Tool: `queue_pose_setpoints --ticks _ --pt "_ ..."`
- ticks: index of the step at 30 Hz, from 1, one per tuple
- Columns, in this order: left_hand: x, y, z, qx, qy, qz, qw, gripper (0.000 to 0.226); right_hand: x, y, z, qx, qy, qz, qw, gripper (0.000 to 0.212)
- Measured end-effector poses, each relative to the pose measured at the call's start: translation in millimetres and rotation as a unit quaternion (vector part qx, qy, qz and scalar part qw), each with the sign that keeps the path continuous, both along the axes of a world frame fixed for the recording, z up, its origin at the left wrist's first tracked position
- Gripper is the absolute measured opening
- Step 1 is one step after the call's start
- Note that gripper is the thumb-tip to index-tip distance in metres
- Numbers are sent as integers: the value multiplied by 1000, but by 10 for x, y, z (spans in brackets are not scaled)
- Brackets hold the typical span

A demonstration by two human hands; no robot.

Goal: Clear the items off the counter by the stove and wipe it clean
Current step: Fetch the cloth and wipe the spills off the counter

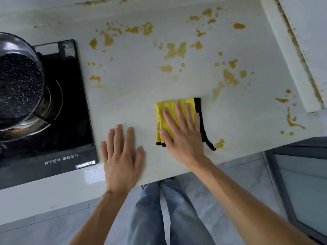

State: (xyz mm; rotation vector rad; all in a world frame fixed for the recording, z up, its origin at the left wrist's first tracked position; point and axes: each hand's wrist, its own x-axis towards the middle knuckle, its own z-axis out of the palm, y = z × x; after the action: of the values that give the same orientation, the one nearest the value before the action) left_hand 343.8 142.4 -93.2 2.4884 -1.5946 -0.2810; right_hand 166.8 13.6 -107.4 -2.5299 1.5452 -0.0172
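1. Jeans-clad legs [169, 214] stand nearest, on a grey tiled floor [221, 188] below the near edge of the desk [134, 96].
2. Right hand [184, 133] lies flat on a folded yellow cloth [161, 119] with black trim, fingers straight and spread, pressing down; this grip is wide, curled round nothing.
3. That cloth sits on the pale desk near its near edge, right of centre, with a loose black strip trailing off its near right corner.
4. Left hand [122, 156] rests flat on the bare desk just left of the cloth, apart from it, fingers straight and slightly spread; its grip is also wide and holds nothing.
5. Orange-yellow stains [175, 51] are spattered over the far half of the desk and along its right side; one small blot lies just beside the trailing strip.
6. Left of the hands a black glass stove [70, 110] is set into the desk, white lettering along its near edge.
7. On the stove's burner at far left stands a dark speckled pot [19, 85] with a shiny rim.
8. At far right a raised white ledge [290, 64] with a grimy seam borders the desk.
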Motion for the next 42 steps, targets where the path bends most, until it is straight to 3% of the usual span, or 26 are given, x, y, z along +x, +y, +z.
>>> queue_pose_setpoints --ticks 4,8,15,18,22,27,33,35,39,42 --pt "-14 -8 35 -3 9 2 1000 61 -599 466 -20 4 2 55 998 66" --pt "-20 -13 56 -4 20 10 1000 61 -1070 238 45 20 47 41 998 67" --pt "-9 5 -72 -31 1 12 999 60 -482 -635 139 43 53 -112 991 66" --pt "-4 14 -123 -37 -7 9 999 60 -356 -219 77 15 31 -15 999 66" --pt "-16 5 -164 -55 -16 19 998 60 -965 118 37 10 24 60 998 67" --pt "-19 12 -176 -49 -16 25 998 62 -1301 -629 108 40 73 -3 997 68" --pt "-31 18 -179 -45 -13 26 999 63 -448 -1321 124 19 55 -131 990 67" --pt "-43 22 -174 -48 -10 28 998 64 -148 -1101 75 -4 34 -92 995 65" --pt "-45 25 -162 -53 -7 28 998 65 -166 -450 -19 -7 8 91 996 65" --pt "-48 28 -165 -48 0 29 998 66 -502 -519 -18 -1 22 105 994 66"
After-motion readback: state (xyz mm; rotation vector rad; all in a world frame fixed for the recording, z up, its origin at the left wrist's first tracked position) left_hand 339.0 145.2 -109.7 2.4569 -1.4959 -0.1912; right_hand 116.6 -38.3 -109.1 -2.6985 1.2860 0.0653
